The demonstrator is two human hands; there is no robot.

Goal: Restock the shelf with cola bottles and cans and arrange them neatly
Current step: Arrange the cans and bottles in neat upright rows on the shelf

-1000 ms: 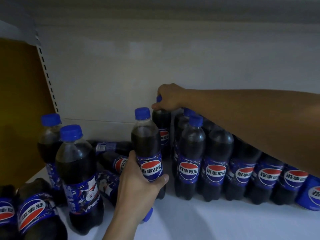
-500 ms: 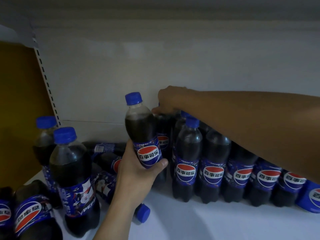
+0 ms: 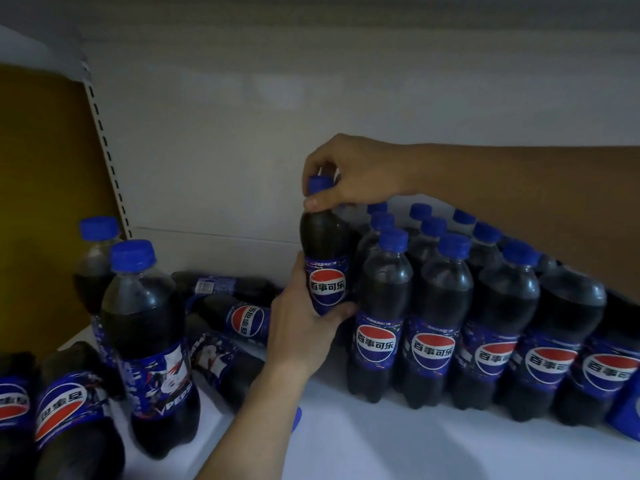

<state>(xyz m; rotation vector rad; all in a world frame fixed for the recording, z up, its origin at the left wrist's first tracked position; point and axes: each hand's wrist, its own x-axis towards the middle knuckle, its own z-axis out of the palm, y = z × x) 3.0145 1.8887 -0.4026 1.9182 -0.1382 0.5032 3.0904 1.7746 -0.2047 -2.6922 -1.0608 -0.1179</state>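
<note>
The left hand [image 3: 304, 327] is reaching up from the lower middle of the view, its forearm slanting to the right, and its fingers [image 3: 341, 311] are curling around the label band of an upright cola bottle [image 3: 323, 251], the thumb lying along the bottle's left side. The right hand [image 3: 349, 171] is coming in from the right on a long level forearm, its fingers bending down over the bottle's top and pinching the blue cap [image 3: 319, 184] and neck, with the thumb pressing just below the cap.

The bottle's base is hiding behind the left hand, so whether it is resting on the white shelf [image 3: 381, 441] cannot be told. The right forearm is covering the back of the standing bottle rows [image 3: 450, 306]. At the frame's lower left, two bottles are being cut off by the edge, and the dim light is blurring the small print.

The held bottle is showing dark cola, a blue label and a red, white and blue roundel. It is standing just left of the standing rows, beyond the left fingertips. Left of the left wrist, several bottles [image 3: 242, 320] are lying on their sides, and two taller bottles [image 3: 145, 341] are standing.
</note>
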